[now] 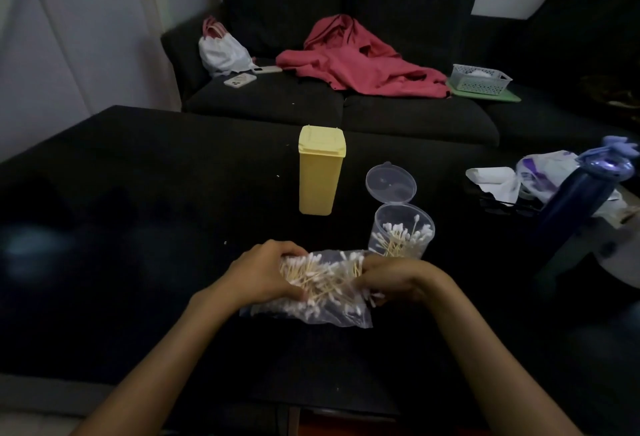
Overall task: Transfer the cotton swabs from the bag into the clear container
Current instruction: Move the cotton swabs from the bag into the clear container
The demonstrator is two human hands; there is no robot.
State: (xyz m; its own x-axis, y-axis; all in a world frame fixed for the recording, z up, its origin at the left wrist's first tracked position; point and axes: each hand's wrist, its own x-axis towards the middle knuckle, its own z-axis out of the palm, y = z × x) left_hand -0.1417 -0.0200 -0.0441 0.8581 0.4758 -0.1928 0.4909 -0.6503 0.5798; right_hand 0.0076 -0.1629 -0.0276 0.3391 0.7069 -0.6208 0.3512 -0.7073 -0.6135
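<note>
Hands are both buried in the swab pile, lower middle of the frame. Only one view here, the head cam, so that's all I've got.

Left hand (263, 274) has its fingers curled round a bunch of swabs (320, 276) on the left side of the heap. Right hand (394, 279) is curled in from the right, fingertips pinching into the same heap, though exactly how many sticks it has I can't tell. The swabs sit on and in the bag (332, 314), which lies flat on the dark table (138, 193).

Just above and right of the right hand is the container (401, 231), lid flipped up and back, already partly filled with swabs standing at angles, one poking above the rim. So I'd call it somewhere mid-job, with a good load left in the bag.

Centre frame there's a closed yellow box (320, 172), well apart from the action.

What could go wrong, my guess:
- the loose heap is crisscrossed, so a grabbed bunch could shed sticks onto the table
- the container is tall and light-looking, and near the right wrist, so a bump could tip it
- misaligned sticks could catch on the rim going in
</note>
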